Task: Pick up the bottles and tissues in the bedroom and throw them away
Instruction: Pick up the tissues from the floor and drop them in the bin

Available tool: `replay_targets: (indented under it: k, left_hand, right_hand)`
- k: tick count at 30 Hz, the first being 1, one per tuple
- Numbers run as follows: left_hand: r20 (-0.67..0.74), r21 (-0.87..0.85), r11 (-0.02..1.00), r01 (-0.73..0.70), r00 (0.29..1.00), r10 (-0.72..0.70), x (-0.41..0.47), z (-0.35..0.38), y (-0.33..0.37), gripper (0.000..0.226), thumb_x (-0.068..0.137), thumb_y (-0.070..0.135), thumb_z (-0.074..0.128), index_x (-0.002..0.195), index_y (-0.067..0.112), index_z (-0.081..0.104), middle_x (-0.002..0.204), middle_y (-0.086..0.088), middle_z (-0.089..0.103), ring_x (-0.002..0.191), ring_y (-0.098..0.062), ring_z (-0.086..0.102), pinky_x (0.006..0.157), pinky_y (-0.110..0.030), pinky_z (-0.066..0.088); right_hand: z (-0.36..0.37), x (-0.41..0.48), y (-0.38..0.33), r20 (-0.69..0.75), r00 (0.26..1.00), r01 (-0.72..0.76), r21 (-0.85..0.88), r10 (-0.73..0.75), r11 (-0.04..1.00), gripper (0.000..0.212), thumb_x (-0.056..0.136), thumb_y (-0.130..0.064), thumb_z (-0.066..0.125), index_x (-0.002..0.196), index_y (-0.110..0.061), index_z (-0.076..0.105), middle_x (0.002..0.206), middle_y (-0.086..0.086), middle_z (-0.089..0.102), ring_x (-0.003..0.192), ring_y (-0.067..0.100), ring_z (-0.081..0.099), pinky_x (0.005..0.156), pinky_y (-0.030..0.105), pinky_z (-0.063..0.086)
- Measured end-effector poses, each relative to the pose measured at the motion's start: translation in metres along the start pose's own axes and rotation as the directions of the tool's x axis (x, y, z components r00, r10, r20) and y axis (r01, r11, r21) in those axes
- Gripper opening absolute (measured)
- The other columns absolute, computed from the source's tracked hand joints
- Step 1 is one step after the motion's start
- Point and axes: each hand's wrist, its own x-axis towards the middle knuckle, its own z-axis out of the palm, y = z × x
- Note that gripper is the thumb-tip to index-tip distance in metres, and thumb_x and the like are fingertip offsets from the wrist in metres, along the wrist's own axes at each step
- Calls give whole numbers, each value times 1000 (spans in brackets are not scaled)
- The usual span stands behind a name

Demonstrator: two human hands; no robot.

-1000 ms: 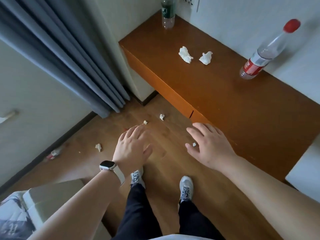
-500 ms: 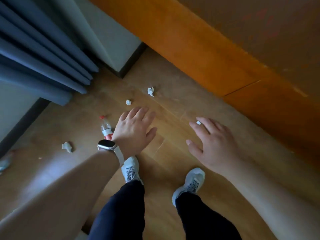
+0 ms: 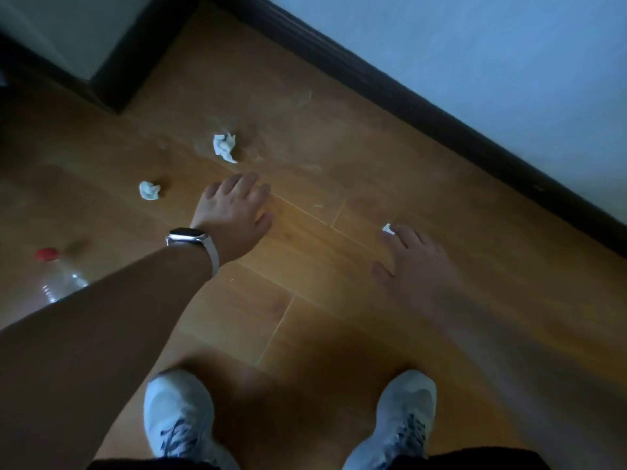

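From the left: a clear plastic bottle with a red cap point(image 3: 57, 279) lies on the wooden floor point(image 3: 305, 266), then a small crumpled white tissue point(image 3: 149, 190) and a larger crumpled white tissue point(image 3: 224, 147), none collected. My left hand point(image 3: 234, 215) hovers beside them, fingers loosely together, holding nothing. My right hand point(image 3: 414, 266) is blurred, fingers spread, perhaps touching a tiny white tissue scrap point(image 3: 387, 228). I judge the job barely begun.
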Motion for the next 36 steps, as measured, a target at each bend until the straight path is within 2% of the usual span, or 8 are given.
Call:
replay_targets:
  k: [3,8,14,17,20,26,32,36]
  left_hand:
    - [21,74,997,-20,1000,18,34,36,-24,55,92,48,46,141,22,42,151,-6,37,137,-29,34,105,-48,33]
    - [20,164,986,26,999,-30,81,66,-64,60,84,43,52,139,23,43,145,-6,40,129,-30,41,96,-49,42]
    - [-66,109,988,113,992,-106,110,77,-97,62,84,38,60,138,21,37,150,-13,30,133,-38,35,96,-55,41]
    - [-63,37,985,166,985,-163,114,79,-109,66,83,36,63,140,18,34,144,-16,38,127,-41,41,93,-55,42]
    - [-45,-73,974,215,975,-218,113,83,-119,56,84,29,62,135,14,44,132,-19,45,119,-44,45,89,-55,45]
    - [-79,-204,966,160,981,-179,105,84,-123,36,84,17,60,119,8,57,116,-24,56,108,-47,50,83,-53,46]
    - [-54,-347,926,148,983,-178,95,67,-104,40,90,20,61,130,16,57,116,-21,64,104,-44,59,83,-43,47]
    - [-22,-442,873,205,971,-239,82,46,-91,35,87,27,67,121,20,63,111,-12,69,102,-34,63,82,-34,47]
  right_hand:
    - [35,35,17,0,997,-83,54,84,995,62,85,-60,28,139,-31,36,150,-3,33,135,22,32,105,41,35]
    - [77,82,29,19,980,-198,107,197,974,54,87,-53,44,135,-30,40,141,2,40,125,30,44,98,43,44]
    - [100,104,25,66,930,-367,223,362,903,66,83,-33,61,143,-24,37,145,7,35,126,34,44,100,42,39]
    - [106,109,20,77,922,-383,322,379,866,63,81,-18,63,140,-16,42,139,12,40,121,34,48,97,37,40]
    - [110,109,15,26,927,-357,363,373,861,52,80,-7,61,131,-11,51,124,16,50,111,36,51,89,38,42]
    - [114,102,1,18,949,-304,314,314,899,30,84,-15,61,113,-9,62,110,12,56,98,32,54,73,32,37]
    - [94,99,-29,-92,964,-200,362,249,910,18,88,-22,60,105,-17,62,105,-1,58,92,23,56,65,26,25]
    - [90,111,-57,-232,964,12,524,130,851,10,80,-17,68,90,-17,65,91,-1,57,80,21,57,65,28,38]
